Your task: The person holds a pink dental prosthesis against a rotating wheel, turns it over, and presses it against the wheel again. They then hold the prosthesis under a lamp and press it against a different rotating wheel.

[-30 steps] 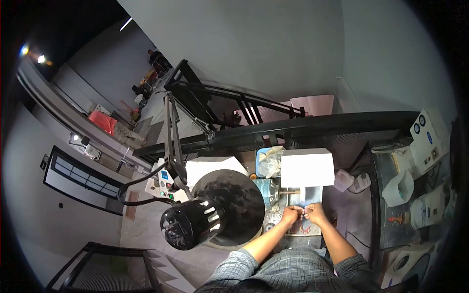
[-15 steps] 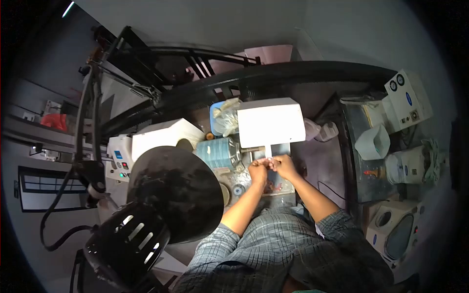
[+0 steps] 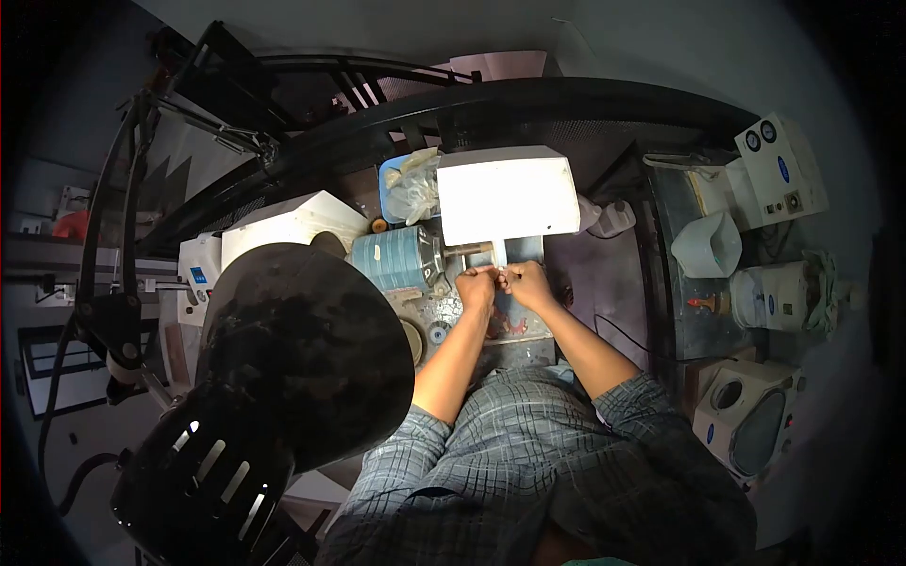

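My left hand (image 3: 478,287) and my right hand (image 3: 525,286) are close together, fingers closed in a pinch. Whatever they hold is too small to make out. Right beyond the fingertips is a narrow white polishing wheel (image 3: 499,252), on the shaft (image 3: 469,249) of a blue ribbed motor (image 3: 389,259). The hands look to be at the wheel's lower edge; contact cannot be told. Above it hangs a bright white hood (image 3: 507,196). Under my wrists lies a metal tray (image 3: 533,323) with some reddish bits in it.
A large black lamp (image 3: 307,354) blocks the left foreground. Behind the motor stands a blue bin (image 3: 389,189) with a plastic bag. A white box-shaped machine (image 3: 293,226) is at left. At right, a side bench (image 3: 672,316) carries a white container (image 3: 706,247) and several machines.
The view has shifted, so the bench appears higher and further left. My hands have come nearer to each other at the wheel, fingers still pinched.
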The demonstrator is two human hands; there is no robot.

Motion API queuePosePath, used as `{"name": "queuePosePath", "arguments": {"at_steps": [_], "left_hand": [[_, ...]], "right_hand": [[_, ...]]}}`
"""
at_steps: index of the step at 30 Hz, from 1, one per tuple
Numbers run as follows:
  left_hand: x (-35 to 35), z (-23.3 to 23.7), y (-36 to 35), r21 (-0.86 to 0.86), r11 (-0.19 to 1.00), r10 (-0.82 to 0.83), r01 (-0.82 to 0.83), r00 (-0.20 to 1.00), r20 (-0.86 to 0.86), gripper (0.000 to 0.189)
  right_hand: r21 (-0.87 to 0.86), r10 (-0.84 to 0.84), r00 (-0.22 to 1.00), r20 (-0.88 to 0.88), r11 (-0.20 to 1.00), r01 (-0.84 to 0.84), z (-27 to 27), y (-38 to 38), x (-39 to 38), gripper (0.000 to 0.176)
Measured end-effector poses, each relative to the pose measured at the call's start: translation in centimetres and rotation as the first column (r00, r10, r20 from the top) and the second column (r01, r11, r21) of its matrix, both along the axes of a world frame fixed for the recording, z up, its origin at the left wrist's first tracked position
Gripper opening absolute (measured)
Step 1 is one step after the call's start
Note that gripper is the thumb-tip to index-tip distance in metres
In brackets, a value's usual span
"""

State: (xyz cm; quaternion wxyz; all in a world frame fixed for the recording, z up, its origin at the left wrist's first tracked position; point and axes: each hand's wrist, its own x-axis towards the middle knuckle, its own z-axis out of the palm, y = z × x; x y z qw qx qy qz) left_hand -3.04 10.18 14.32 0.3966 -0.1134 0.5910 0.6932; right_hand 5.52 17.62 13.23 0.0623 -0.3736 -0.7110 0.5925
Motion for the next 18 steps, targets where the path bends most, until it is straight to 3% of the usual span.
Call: {"name": "queuePosePath", "arguments": {"at_steps": [2,12,15,18], "left_hand": [[-0.5,-0.7,0.0,-0.032,0.998,-0.048,0.047,0.998,-0.033,0.004],[-1.8,-1.9,-0.1,-0.048,0.986,-0.164,0.162,0.986,-0.030,0.006],[-2.1,-1.9,-0.4,-0.041,0.987,-0.154,0.154,0.988,0.004,0.005],[-1.9,-1.7,-0.7,0.001,0.990,-0.139,0.139,0.990,0.007,0.005]], "right_hand": [[-0.105,-0.054,0.998,-0.039,0.993,0.050,0.5,-0.3,-0.3,0.019],[-0.251,-0.209,0.974,-0.090,0.951,0.181,0.5,-0.9,-0.6,0.020],[-0.183,-0.124,0.991,-0.055,0.977,0.112,0.7,-0.9,-0.8,0.019],[-0.190,-0.157,0.985,-0.074,0.972,0.141,1.2,-1.4,-0.8,0.019]]}}
